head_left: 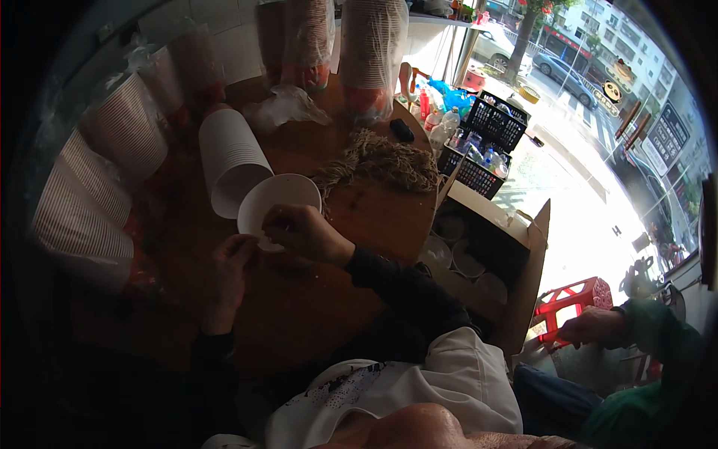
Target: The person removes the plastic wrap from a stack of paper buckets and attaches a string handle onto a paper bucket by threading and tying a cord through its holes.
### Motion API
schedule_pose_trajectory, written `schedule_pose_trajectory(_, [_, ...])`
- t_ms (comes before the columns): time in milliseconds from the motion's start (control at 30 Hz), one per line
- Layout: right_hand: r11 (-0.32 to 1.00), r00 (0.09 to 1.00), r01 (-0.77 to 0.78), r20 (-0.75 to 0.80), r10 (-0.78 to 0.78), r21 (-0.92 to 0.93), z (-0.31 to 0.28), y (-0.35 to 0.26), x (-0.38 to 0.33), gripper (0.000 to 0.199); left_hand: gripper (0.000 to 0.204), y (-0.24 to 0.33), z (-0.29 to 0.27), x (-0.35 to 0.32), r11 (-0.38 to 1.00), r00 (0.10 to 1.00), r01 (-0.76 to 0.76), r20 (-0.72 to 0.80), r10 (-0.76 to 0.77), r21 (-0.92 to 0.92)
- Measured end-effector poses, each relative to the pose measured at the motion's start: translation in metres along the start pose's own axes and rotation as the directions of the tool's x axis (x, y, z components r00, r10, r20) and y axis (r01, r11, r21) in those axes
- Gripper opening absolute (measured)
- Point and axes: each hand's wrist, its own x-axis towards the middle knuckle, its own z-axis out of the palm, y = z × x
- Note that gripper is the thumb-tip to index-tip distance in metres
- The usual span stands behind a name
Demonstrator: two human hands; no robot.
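A white paper bowl (293, 188) with its mouth tipped up toward me is in front of my hands on the round brown wooden table (329, 288). My right hand (308, 233) is over the bowl's near side, fingers bent together in a pinch. Close to the lower left of the rim, my left hand (230, 271) also has thumb and fingers pressed together. Whatever lies between the fingers of either hand is too small and dark to make out. Just beyond the bowl, a nested stack of white paper bowls (233, 153) rests on its side.
Plastic-wrapped bowl stacks (374, 56) line the table's far and left edges. A bundle of tan dried strands (385, 166) lies near a small black object (402, 130). Right of the table are an open cardboard box (516, 258), black bottle crates (493, 123) and another person's hand (594, 327) by a red stool (572, 299).
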Motion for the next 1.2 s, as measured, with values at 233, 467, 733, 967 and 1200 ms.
schedule_pose_trajectory(233, [0.975,0.980,0.171,0.126,-0.154,-0.142,-0.001,-0.022,0.003,0.012,0.018,0.006,0.007,-0.002,0.973,0.992,-0.125,0.007,0.126,0.195])
schedule_pose_trajectory(467, [0.952,0.966,0.256,0.091,-0.243,-0.170,0.007,-0.012,0.004,0.013,0.019,-0.001,0.005,-0.009,0.998,0.999,-0.039,0.015,0.038,0.052])
schedule_pose_trajectory(733, [0.979,0.947,-0.201,0.263,0.185,0.036,0.003,-0.004,0.018,0.015,0.020,0.024,0.015,-0.022,0.998,0.999,0.037,0.027,-0.039,0.059])
schedule_pose_trajectory(967, [0.958,0.830,-0.281,0.486,0.273,-0.059,-0.021,-0.006,0.025,0.019,0.018,0.011,0.008,-0.014,1.000,1.000,-0.007,-0.022,0.007,-0.014])
schedule_pose_trajectory(1200, [0.983,0.920,-0.179,0.346,0.183,-0.043,-0.017,-0.008,0.028,0.016,0.016,0.017,0.011,-0.012,0.998,0.998,-0.055,0.006,0.055,-0.039])
